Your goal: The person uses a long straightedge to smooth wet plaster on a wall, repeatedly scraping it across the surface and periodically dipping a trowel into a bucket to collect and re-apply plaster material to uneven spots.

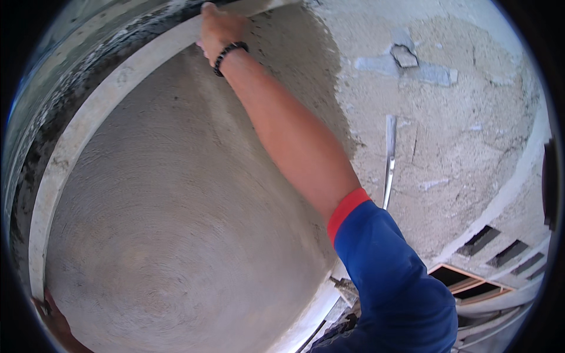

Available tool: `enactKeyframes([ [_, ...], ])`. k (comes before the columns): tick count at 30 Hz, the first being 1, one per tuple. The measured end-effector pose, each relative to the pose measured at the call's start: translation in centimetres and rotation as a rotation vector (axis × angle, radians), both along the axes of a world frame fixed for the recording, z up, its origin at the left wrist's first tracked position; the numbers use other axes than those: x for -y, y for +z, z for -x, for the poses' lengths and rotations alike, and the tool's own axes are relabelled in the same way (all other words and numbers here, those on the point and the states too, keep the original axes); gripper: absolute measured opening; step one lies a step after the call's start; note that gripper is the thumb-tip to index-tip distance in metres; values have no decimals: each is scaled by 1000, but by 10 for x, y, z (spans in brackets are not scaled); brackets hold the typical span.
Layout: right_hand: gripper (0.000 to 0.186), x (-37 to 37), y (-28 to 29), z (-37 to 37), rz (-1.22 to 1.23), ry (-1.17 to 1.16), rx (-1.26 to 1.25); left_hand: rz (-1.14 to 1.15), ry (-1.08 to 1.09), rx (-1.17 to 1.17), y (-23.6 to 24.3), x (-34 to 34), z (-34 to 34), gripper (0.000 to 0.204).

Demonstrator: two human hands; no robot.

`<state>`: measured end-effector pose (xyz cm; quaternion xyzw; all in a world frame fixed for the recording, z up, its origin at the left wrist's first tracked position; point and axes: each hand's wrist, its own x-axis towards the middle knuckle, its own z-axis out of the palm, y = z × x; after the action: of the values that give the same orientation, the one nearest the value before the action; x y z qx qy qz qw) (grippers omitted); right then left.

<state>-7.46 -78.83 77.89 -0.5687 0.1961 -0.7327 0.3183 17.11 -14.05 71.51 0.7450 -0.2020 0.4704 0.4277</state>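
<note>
My right arm (294,138) stretches up, right hand (222,29) clasping the board (82,126), left hand (57,323) gripping its lower end, plaster (170,206) beside my fingers (208,10).

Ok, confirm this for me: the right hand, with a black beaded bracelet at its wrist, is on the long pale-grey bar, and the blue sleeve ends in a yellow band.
The band is red, not yellow; the head view shows it ending the blue sleeve. The right hand, black beaded bracelet at its wrist, is on the long pale-grey bar.
</note>
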Motion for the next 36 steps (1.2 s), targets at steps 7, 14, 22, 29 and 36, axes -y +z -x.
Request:
enactKeyframes([
  [7,44,-3,-61,5,-150,281,295,41,-72,-151,-35,-7,-3,60],
  [14,37,-21,-175,43,-495,532,233,41,-195,-97,-135,-2,12,50],
  [22,26,-23,-277,58,-739,583,288,1162,-1014,-963,-243,32,64,42],
  [29,37,-9,-323,39,-634,359,208,1165,-605,-873,-269,77,105,44],
  [36,45,-15,-380,42,-721,293,139,537,-447,-661,-354,22,56,35],
])
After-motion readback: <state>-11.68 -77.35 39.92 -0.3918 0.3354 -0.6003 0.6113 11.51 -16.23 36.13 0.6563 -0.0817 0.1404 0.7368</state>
